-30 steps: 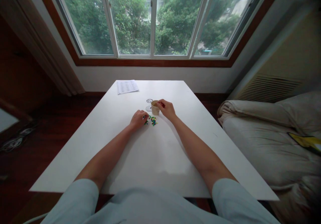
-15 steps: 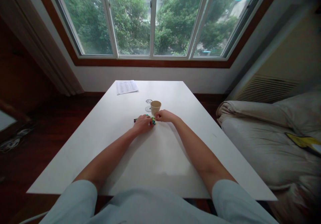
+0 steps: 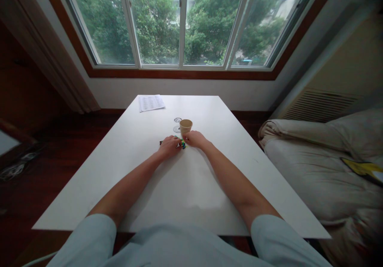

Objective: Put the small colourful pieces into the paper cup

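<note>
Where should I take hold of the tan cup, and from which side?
Probably by the upper side wall of the tan cup, just below the rim, coming from the right. It stands upright, mouth open upward, narrowing downward; round items sit close on its left, and the right hand is at its lower front.

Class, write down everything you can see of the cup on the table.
The cup is plain tan, perhaps paper, with a round open rim and sides narrowing downward. It stands upright on the white table. The right hand partly hides its base; whether they touch is unclear.
</note>
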The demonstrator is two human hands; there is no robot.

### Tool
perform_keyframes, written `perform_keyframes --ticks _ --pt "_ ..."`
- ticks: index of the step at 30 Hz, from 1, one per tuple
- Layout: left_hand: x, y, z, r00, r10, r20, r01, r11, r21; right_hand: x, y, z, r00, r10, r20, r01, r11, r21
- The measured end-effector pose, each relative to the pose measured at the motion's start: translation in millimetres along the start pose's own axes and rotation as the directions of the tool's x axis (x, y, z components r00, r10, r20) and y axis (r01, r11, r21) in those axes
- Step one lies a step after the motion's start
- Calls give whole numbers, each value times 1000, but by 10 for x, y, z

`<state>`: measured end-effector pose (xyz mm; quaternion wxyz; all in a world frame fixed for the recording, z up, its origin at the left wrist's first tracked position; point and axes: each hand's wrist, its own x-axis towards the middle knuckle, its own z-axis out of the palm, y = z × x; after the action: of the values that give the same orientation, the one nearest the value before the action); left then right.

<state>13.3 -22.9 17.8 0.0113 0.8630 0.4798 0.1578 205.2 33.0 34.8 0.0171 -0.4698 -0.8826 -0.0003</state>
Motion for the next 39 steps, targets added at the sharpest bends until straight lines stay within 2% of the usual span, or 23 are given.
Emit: perform_keyframes --ticks 9,15,20,39 --pt "10 -32 34 1000 16 -6 -16 1000 -16 1 34 -3 997 65 37 -65 998 -12" --pt "14 -42 46 1000 23 -9 -23 1000 -22 -15 45 -44 998 23 64 -25 999 29" --pt "6 -23 18 1000 13 -7 -13 1000 -28 -22 44 -53 997 54 58 -56 998 30" --pt "9 -16 12 1000 -14 8 14 1000 -10 -31 17 -36 998 38 42 -41 998 53"
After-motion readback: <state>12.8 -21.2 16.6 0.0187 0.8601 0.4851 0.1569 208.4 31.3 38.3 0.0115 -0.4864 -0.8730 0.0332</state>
